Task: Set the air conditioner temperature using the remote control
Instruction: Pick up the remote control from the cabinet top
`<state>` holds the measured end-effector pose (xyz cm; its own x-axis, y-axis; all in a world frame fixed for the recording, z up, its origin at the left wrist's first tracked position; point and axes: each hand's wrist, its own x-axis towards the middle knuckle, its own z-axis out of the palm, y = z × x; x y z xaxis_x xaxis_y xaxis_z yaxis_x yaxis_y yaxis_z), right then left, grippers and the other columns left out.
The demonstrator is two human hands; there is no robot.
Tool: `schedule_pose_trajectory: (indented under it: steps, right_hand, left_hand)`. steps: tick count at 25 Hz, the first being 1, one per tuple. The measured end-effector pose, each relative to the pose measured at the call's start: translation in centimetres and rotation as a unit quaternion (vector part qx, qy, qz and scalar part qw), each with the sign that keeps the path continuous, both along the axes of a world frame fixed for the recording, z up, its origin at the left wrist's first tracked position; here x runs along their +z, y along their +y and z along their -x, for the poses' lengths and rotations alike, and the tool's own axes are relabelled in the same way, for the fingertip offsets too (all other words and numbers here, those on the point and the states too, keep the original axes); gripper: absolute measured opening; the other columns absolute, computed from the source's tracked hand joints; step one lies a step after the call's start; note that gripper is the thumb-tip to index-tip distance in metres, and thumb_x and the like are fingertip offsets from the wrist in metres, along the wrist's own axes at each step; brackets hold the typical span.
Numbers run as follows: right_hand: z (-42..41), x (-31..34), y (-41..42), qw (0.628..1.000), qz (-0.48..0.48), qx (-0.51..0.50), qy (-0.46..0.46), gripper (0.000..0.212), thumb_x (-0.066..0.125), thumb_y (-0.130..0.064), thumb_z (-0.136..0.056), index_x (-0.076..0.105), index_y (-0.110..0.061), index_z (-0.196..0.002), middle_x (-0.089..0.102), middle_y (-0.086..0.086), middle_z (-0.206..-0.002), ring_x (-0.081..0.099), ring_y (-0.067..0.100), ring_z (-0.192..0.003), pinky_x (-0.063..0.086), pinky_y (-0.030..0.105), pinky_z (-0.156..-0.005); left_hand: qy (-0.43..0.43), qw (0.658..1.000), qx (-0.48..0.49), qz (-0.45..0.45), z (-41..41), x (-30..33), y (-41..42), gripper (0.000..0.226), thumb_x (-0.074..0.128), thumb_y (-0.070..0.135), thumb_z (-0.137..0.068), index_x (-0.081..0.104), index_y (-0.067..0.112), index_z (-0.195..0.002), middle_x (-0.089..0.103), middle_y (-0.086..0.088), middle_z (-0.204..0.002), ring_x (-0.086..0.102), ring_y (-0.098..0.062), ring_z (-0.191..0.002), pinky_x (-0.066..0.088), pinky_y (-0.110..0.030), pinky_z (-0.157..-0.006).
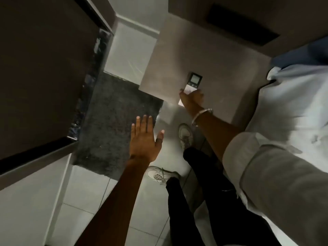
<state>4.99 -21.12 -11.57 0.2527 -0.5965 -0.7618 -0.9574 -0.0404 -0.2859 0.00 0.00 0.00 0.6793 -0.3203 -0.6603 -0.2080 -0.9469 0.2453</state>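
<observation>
A remote control (192, 82) with a dark top, a small grey screen and a white lower body lies on a beige nightstand top (204, 55). My right hand (192, 98) reaches over the nightstand's front edge and its fingers close around the remote's white lower end, covering most of it. A silver bracelet circles that wrist. My left hand (144, 139) hovers flat over the floor with fingers spread, holding nothing. No air conditioner is in view.
A bed with pale sheets (292, 107) lies to the right of the nightstand. A dark shaggy rug (115, 118) covers white floor tiles to the left. A dark cabinet (44, 68) stands at far left. My white sneakers (185, 135) and dark trousers are below.
</observation>
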Motion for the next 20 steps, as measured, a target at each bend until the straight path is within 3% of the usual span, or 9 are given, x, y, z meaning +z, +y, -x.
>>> schedule_pose_trajectory:
  steps: [2, 3, 6, 9, 11, 13, 14, 17, 20]
  right_hand:
    - [-1.3, -3.8, -0.1, 0.999, 0.017, -0.036, 0.006, 0.105, 0.063, -0.056, -0.1, 0.011, 0.004, -0.168, 0.02, 0.026, -0.175, 0.027, 0.041, -0.161, 0.028, 0.051, -0.13]
    - [-1.7, -5.0, -0.1, 0.998, 0.035, -0.043, 0.038, 0.1, 0.06, -0.054, -0.102, 0.01, 0.003, -0.168, 0.021, 0.025, -0.175, 0.027, 0.041, -0.16, 0.029, 0.052, -0.129]
    - [-2.5, -7.2, 0.2, 0.985, 0.142, -0.046, 0.082, 0.075, 0.062, -0.046, -0.101, 0.034, -0.004, -0.156, 0.046, 0.016, -0.159, 0.053, 0.032, -0.143, 0.045, 0.041, -0.117]
    - [-2.1, -6.3, 0.2, 0.994, 0.082, -0.064, 0.042, 0.074, 0.075, -0.046, -0.087, 0.047, -0.006, -0.143, 0.057, 0.013, -0.143, 0.063, 0.029, -0.125, 0.055, 0.039, -0.107]
    - [-1.5, -4.3, 1.2, 0.994, 0.0, -0.108, -0.031, 0.058, 0.079, -0.038, -0.083, 0.062, -0.007, -0.129, 0.069, 0.01, -0.125, 0.07, 0.027, -0.11, 0.064, 0.032, -0.092]
    - [-1.8, 0.0, 3.0, 0.981, -0.093, -0.136, -0.102, 0.027, 0.082, -0.018, -0.084, 0.067, -0.01, -0.105, 0.07, 0.003, -0.092, 0.072, 0.022, -0.085, 0.06, 0.014, -0.053]
    - [-2.0, 3.0, 4.5, 0.972, -0.156, -0.128, -0.121, 0.023, 0.082, -0.008, -0.083, 0.067, -0.009, -0.1, 0.068, 0.005, -0.084, 0.072, 0.022, -0.075, 0.054, 0.013, -0.042]
    - [-4.0, 13.6, 9.8, 0.923, -0.33, -0.01, -0.199, 0.031, 0.083, 0.005, -0.078, 0.068, -0.014, -0.097, 0.074, 0.014, -0.082, 0.076, 0.027, -0.052, 0.061, 0.032, -0.047]
    - [-6.8, 29.1, 15.1, 0.836, -0.421, 0.106, -0.336, 0.05, 0.086, 0.008, -0.081, 0.061, -0.018, -0.116, 0.079, 0.015, -0.097, 0.083, 0.033, -0.064, 0.067, 0.043, -0.056]
  left_hand:
    - [-0.011, 1.0, -0.009, -0.002, -0.1, -4.3, -0.2, 0.076, 0.032, 0.054, -0.106, 0.012, 0.011, -0.164, 0.007, -0.014, -0.174, -0.003, -0.032, -0.161, 0.002, -0.049, -0.132]
    - [-0.009, 1.0, -0.014, -0.011, 0.1, -5.8, -0.1, 0.075, 0.034, 0.053, -0.106, 0.014, 0.01, -0.164, 0.009, -0.015, -0.173, -0.001, -0.033, -0.161, 0.005, -0.05, -0.132]
    - [-0.008, 1.0, -0.013, 0.005, 1.0, -8.2, 0.1, 0.074, 0.035, 0.052, -0.106, 0.016, 0.009, -0.163, 0.01, -0.016, -0.173, 0.001, -0.035, -0.161, 0.008, -0.051, -0.132]
    - [-0.043, 0.999, -0.002, 0.026, 1.6, -8.1, 1.3, 0.074, 0.037, 0.051, -0.106, 0.019, 0.008, -0.163, 0.011, -0.017, -0.173, 0.003, -0.036, -0.161, 0.009, -0.052, -0.131]
    - [-0.067, 0.997, 0.028, 0.028, 1.2, -5.8, 2.7, 0.075, 0.036, 0.052, -0.106, 0.015, 0.01, -0.164, 0.007, -0.015, -0.174, -0.001, -0.033, -0.161, 0.006, -0.05, -0.132]
    - [-0.104, 0.992, 0.053, 0.038, 0.6, -2.1, 3.8, 0.076, 0.035, 0.053, -0.106, 0.01, 0.012, -0.165, 0.002, -0.012, -0.174, -0.006, -0.03, -0.161, 0.003, -0.048, -0.132]
    - [-0.132, 0.989, 0.06, 0.04, 0.2, 0.5, 4.6, 0.076, 0.035, 0.053, -0.107, 0.009, 0.012, -0.165, 0.002, -0.011, -0.175, -0.007, -0.029, -0.161, 0.004, -0.048, -0.133]
    - [-0.244, 0.967, 0.061, 0.031, -2.6, 9.5, 7.8, 0.075, 0.037, 0.052, -0.107, 0.013, 0.011, -0.165, 0.005, -0.011, -0.174, -0.004, -0.029, -0.161, 0.005, -0.05, -0.132]
    - [-0.409, 0.908, 0.089, 0.014, -5.5, 23.3, 12.5, 0.075, 0.038, 0.052, -0.106, 0.016, 0.01, -0.164, 0.008, -0.011, -0.174, -0.003, -0.029, -0.162, 0.003, -0.048, -0.133]
